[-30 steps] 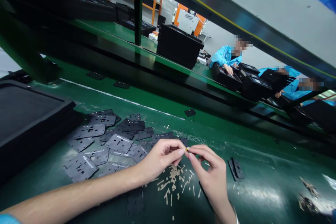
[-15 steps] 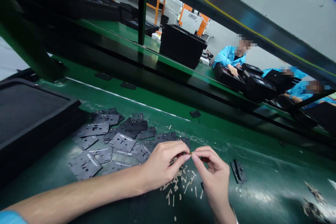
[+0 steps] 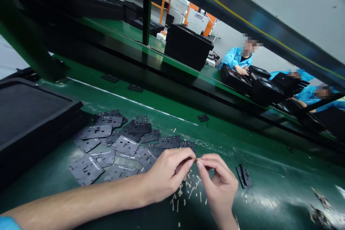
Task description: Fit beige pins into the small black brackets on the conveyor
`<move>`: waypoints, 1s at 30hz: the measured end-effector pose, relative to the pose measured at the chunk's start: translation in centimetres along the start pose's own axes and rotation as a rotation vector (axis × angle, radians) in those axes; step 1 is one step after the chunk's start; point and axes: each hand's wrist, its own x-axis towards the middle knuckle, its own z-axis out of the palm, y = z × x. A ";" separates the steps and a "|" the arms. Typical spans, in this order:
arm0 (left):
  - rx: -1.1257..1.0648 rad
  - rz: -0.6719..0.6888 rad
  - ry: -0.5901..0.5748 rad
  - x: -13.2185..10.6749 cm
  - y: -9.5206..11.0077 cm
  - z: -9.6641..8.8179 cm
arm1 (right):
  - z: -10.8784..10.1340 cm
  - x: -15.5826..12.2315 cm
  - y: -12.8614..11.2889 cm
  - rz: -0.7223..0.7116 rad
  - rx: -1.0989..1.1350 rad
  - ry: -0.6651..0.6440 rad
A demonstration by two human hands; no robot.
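My left hand (image 3: 171,172) and my right hand (image 3: 219,181) meet fingertip to fingertip above the green bench. Between their pinched thumbs and forefingers is a tiny brownish piece (image 3: 196,160), mostly covered by the fingers and too small to name. Below them lie many small pale strips (image 3: 188,188), loosely scattered. Left of my hands spreads a heap of flat black plates (image 3: 126,146) with cut-outs, some carrying a light strip. Two dark narrow parts (image 3: 244,176) rest together to the right of my right hand.
A large black foam tray (image 3: 35,115) stands at the left. Behind the bench, a green shelf holds black boxes (image 3: 188,46). People in blue sleeves (image 3: 231,57) work beyond it. Crumpled scraps (image 3: 322,208) lie at the lower right, and a single black plate (image 3: 203,118) lies farther back.
My hands keep their pinch in nearly the same place; the right hand has shifted slightly right and down. A co-worker's hand behind the shelf has moved a little.
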 end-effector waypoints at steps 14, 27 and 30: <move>0.343 -0.229 -0.158 1.3 -1.0 -0.6 | -1.0 0.7 0.4 0.041 -0.028 0.150; -0.408 -0.287 -0.099 0.9 -0.3 -0.5 | -0.4 0.0 0.5 -0.247 -0.285 -0.043; -0.394 -0.268 -0.116 0.8 -0.6 -0.4 | -0.7 0.7 0.1 -0.007 -0.212 -0.072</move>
